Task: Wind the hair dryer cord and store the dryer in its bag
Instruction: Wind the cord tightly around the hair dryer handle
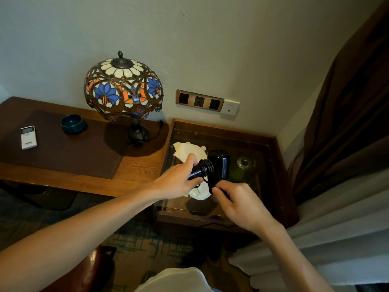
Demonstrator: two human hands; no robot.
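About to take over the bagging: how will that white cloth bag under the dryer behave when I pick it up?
The white bag lies flat and creased on the glass-topped side table, so it is probably thin, light and floppy. Its mouth will likely sag shut unless one hand holds it open. The hair dryer is held over it, so its lower part is partly hidden.

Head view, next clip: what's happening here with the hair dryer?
A person holds a black hair dryer over a glass-topped side table. The left hand grips the handle, where black cord is already coiled in several turns. The right hand pinches something dark just below the dryer, probably the cord's loose end. A white cloth, possibly the bag, lies on the table beneath.
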